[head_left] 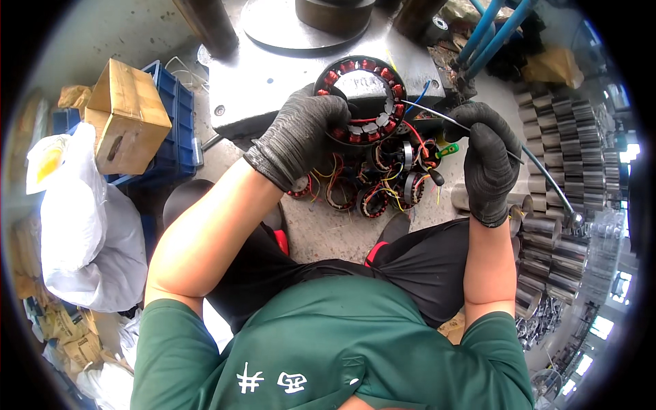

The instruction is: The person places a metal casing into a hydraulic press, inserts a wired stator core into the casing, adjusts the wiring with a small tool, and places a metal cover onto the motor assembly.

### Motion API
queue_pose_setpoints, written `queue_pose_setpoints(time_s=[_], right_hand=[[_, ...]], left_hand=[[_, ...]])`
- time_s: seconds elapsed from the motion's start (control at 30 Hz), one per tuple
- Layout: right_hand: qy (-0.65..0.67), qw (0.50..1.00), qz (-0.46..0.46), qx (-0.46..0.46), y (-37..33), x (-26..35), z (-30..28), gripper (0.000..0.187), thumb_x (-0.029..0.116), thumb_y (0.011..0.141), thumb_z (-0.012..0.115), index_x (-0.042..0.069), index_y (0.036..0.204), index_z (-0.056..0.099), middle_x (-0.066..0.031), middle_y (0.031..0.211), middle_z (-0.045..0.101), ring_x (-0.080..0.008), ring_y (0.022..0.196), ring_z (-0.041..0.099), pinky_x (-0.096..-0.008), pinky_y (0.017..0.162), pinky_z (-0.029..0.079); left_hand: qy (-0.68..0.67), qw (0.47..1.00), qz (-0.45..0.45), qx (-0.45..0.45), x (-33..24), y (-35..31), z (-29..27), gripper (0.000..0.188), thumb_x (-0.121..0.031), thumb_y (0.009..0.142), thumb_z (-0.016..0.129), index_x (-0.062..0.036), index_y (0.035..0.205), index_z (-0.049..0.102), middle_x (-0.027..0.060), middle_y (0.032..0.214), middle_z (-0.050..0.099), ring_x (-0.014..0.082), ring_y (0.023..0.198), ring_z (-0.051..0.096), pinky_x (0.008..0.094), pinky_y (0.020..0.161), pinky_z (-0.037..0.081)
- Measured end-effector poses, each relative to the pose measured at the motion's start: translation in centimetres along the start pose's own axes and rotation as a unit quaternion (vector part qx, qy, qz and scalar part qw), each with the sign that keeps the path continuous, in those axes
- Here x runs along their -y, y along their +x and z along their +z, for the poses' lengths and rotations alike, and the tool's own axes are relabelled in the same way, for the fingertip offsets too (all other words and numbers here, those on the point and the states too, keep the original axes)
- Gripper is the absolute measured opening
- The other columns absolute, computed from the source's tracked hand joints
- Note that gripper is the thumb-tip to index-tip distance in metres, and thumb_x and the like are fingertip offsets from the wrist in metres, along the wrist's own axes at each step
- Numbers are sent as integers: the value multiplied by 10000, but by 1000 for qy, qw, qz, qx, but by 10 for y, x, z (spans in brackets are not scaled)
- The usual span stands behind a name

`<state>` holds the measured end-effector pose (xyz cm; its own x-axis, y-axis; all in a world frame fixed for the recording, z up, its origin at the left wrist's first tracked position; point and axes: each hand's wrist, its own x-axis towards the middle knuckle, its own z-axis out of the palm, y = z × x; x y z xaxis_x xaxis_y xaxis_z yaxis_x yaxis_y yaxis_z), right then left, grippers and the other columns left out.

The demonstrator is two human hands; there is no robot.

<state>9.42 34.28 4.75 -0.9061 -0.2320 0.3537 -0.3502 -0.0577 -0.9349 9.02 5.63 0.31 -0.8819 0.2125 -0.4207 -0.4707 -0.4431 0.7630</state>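
Observation:
My left hand (304, 130), in a dark grey knit glove, is closed on the left side of a motor stator (378, 68), a black ring with copper-red coils around its inside. It is held up at the front edge of the metal machine plate. My gloved right hand (488, 160) is closed around a thin grey rod or cable (432, 113). Its far end meets the ring's right inner side; the other end sticks out past my hand. Which of the two it is, I cannot tell. A blue wire (418, 98) and a red wire (415, 135) show beside the ring.
Several wired stators (374, 202) lie on the floor below, near a green-handled tool (447, 150). Left stand a cardboard box (140, 126), a blue crate (181, 130) and a white sack (89, 232). Stacked metal cylinders (567, 150) line the right, behind a ball-ended lever (550, 179).

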Motion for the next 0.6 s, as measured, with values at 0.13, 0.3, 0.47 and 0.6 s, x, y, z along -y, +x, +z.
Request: queue_pose_setpoints(time_s=[0.13,0.3,0.47,0.6], right_hand=[[-15,1000,0,-18,3,-1,5,222,129,973,623,-38,1077,725,-96,1004,742,-170,889,693,-326,843,557],[10,1000,24,-6,3,0,6,224,128,978,619,-36,1084,728,-113,979,753,-188,861,719,-329,824,583],[75,992,93,29,9,5,1,280,196,1002,624,-41,1126,706,-179,996,754,-256,896,744,-369,804,607],[129,982,133,35,9,-2,0,320,242,1024,614,-46,1140,690,-210,1015,746,-293,917,751,-422,807,628]], left_hand=[[-3,1000,-4,-1,-3,-3,4,252,-88,780,657,8,1008,611,99,889,615,237,819,656,440,748,637],[49,999,-1,-1,-2,-2,2,156,-95,809,653,-11,938,625,84,853,627,220,810,663,442,802,637],[186,980,69,7,-3,-2,1,169,-78,787,639,-19,945,620,41,796,595,172,705,592,366,706,600],[97,994,47,-25,-4,-7,8,190,-91,775,636,-24,952,622,28,763,576,143,656,556,325,636,562]])
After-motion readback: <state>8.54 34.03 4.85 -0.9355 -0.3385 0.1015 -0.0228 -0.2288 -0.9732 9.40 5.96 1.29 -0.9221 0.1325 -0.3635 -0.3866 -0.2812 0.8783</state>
